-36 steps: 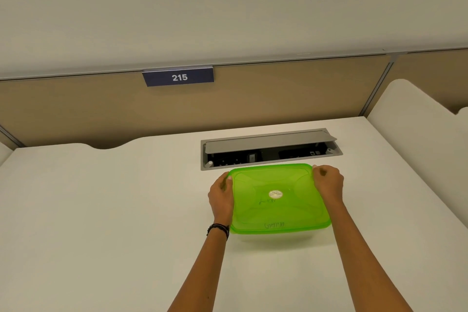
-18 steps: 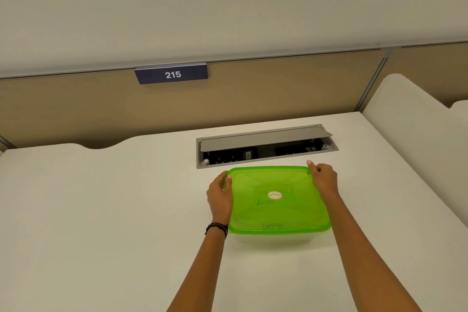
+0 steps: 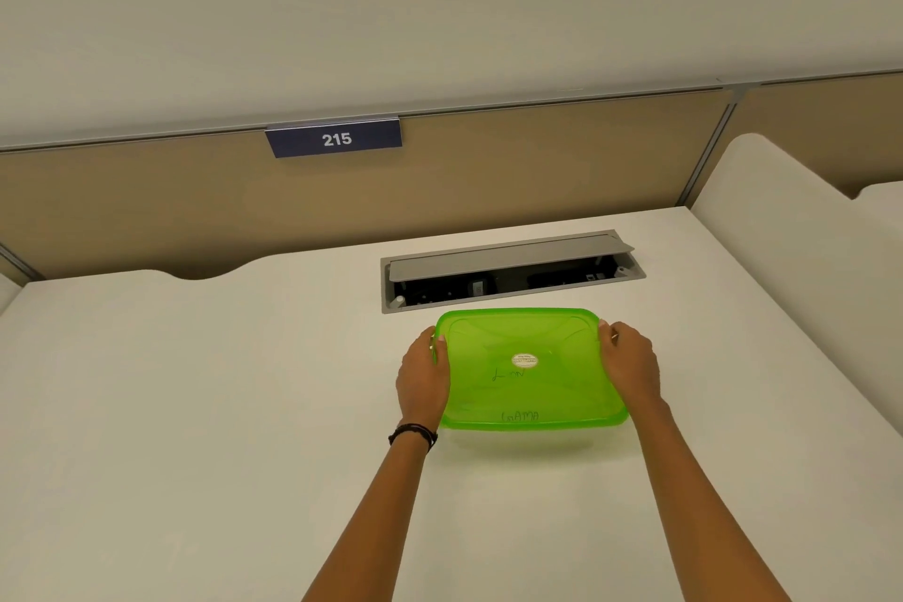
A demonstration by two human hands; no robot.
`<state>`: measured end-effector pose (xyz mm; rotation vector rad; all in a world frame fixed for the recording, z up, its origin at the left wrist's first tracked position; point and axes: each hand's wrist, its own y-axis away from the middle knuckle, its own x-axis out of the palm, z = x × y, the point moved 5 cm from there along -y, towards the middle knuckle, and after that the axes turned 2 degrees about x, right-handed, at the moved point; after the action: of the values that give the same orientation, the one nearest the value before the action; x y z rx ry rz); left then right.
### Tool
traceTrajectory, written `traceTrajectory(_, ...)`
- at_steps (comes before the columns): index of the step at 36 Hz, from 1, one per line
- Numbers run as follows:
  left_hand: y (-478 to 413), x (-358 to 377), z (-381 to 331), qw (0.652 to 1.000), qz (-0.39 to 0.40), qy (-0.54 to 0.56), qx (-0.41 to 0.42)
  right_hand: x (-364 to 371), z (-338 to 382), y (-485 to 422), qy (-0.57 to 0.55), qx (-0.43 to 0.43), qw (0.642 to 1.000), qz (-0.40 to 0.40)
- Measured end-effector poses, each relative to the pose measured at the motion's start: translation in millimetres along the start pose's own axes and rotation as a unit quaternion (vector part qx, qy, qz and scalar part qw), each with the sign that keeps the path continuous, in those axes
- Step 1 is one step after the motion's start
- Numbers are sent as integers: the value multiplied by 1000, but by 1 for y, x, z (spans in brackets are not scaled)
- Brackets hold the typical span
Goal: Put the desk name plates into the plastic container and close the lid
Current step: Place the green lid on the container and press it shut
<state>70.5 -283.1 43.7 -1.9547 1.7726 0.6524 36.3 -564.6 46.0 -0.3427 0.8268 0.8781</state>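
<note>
Green lid (image 3: 530, 367): our left hand (image 3: 422, 376) and right hand (image 3: 630, 367) clasp its side edges; opening probably needs an even upward pull.

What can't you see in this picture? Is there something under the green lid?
Head view only:
Under the green lid: the lid itself hides it, so contents cannot be told.
Lid's side edges: the left hand and right hand cover them, so whether it is snapped on is unclear.
Print on the round sticker: too small to read.
Inside the cable box: dark, partly under its flap.
</note>
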Motion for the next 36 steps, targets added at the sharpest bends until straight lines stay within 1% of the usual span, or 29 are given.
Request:
traceTrajectory(3, 8, -4, 3, 995, 2, -94, 22, -4, -5, 14, 49, 3, 999, -21)
traceTrajectory(6, 16, -8, 2, 987, 6, -159, 33, -7, -8, 25, 81, 12, 996, -38)
traceTrajectory(13, 27, -6, 2, 976, 16, -210, 48, -13, -9, 41, 109, 27, 991, -70)
traceTrajectory(19, 31, -7, 3, 979, 10, -199, 50, -16, -7, 46, 106, 40, 991, -77)
traceTrajectory(29, 32, -7, 1, 982, 33, -181, 41, -17, -6, 47, 110, 48, 990, -74)
traceTrajectory(36, 32, -7, 2, 986, 35, -161, 23, -16, -6, 45, 144, 60, 986, -52)
